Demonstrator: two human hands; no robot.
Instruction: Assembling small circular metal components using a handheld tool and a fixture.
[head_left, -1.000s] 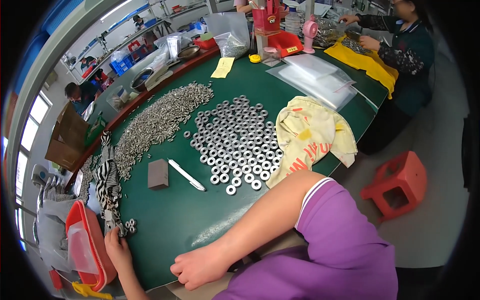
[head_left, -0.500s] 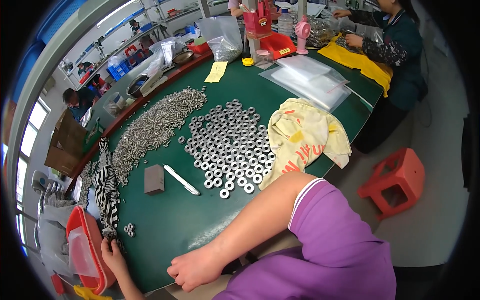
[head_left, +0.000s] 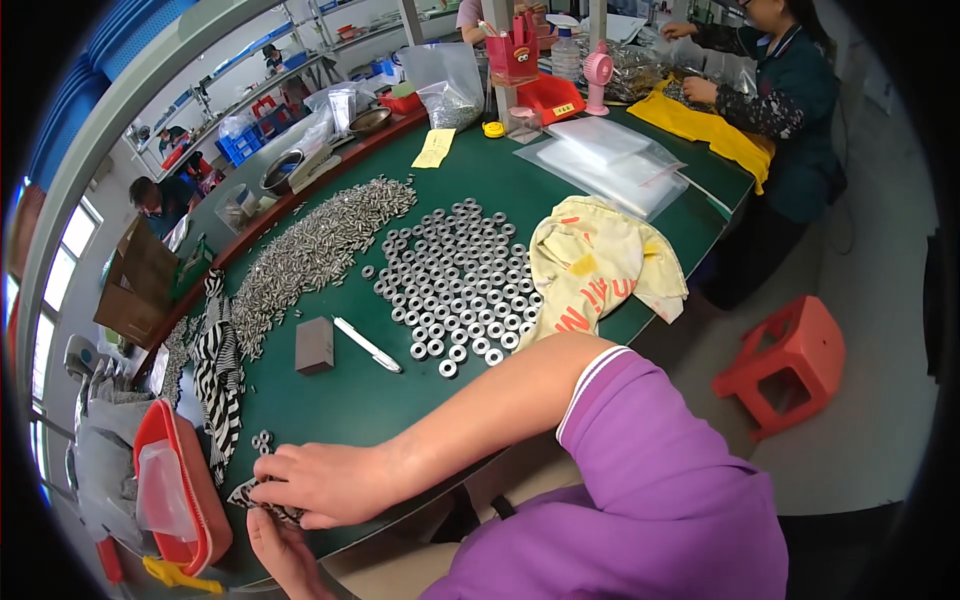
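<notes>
Near the front left edge of the table, my two hands come together over the loose end of a black-and-white striped cloth [head_left: 218,375]. My right hand [head_left: 335,482] reaches across from the right, its fingers curled over the cloth. Just below, my left hand [head_left: 283,552] pinches the cloth from the near side. Whether a small part lies inside the cloth is hidden by my fingers. Several small metal rings [head_left: 262,440] sit right beyond my right fingers. A grey-brown block [head_left: 314,346] and a white pen [head_left: 367,345] lie farther off.
Many metal rings [head_left: 455,280] spread over the green table [head_left: 440,400], beside a heap of small metal pins [head_left: 320,235]. A printed yellow cloth [head_left: 590,265] lies right. A red basket [head_left: 205,500] stands left. A red stool [head_left: 785,365] and a co-worker [head_left: 780,110] are at right.
My right hand has moved left and up onto the striped cloth. My left hand has shifted right and nearer the table's front edge, and the cloth's end has come with it.
</notes>
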